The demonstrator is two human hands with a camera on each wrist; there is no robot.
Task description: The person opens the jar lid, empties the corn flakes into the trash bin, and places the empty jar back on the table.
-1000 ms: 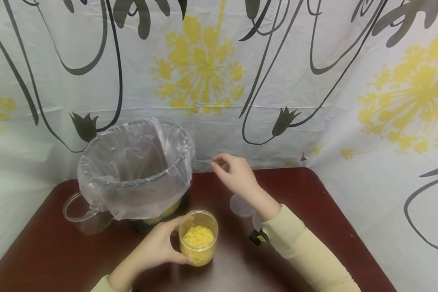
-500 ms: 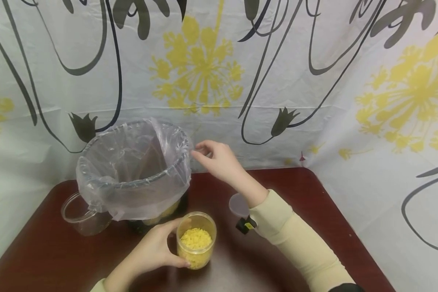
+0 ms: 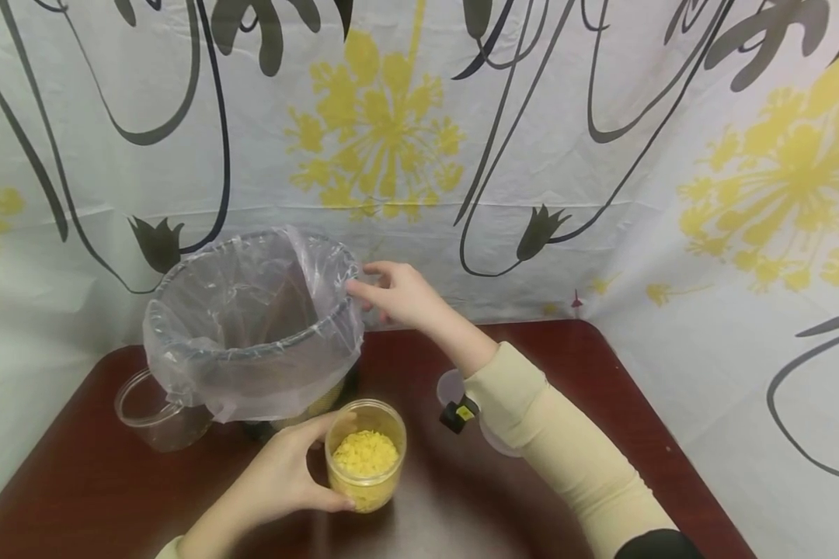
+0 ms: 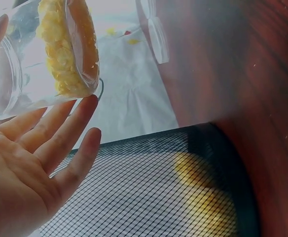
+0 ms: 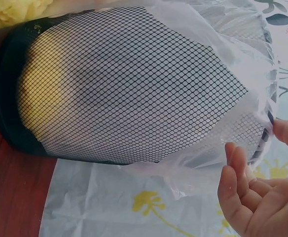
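Note:
My left hand (image 3: 283,470) holds a clear plastic jar (image 3: 366,497) partly filled with yellow flakes (image 3: 366,453), its thumb and fingers on opposite sides. The jar stands in front of a black mesh wastebasket (image 5: 149,74) lined with a translucent plastic bag (image 3: 273,380). At the basket's right rim is my right hand (image 3: 405,295), its thumb touching the bag-covered edge. In the right wrist view its other fingers are loosely bent outside the basket, apart from the thumb. Yellow contents (image 4: 208,207) show through the mesh low in the basket; their kind is unclear.
An open clear jar (image 3: 162,423) stands left of the basket. Round translucent lids (image 3: 450,384) lie on the dark red table (image 3: 573,373), partly behind the right sleeve (image 3: 559,442). A patterned curtain (image 3: 419,140) hangs close behind the table.
My right hand has moved left from the open space beside the basket to its bag-covered rim. The left hand keeps its hold on the jar and has shifted slightly left.

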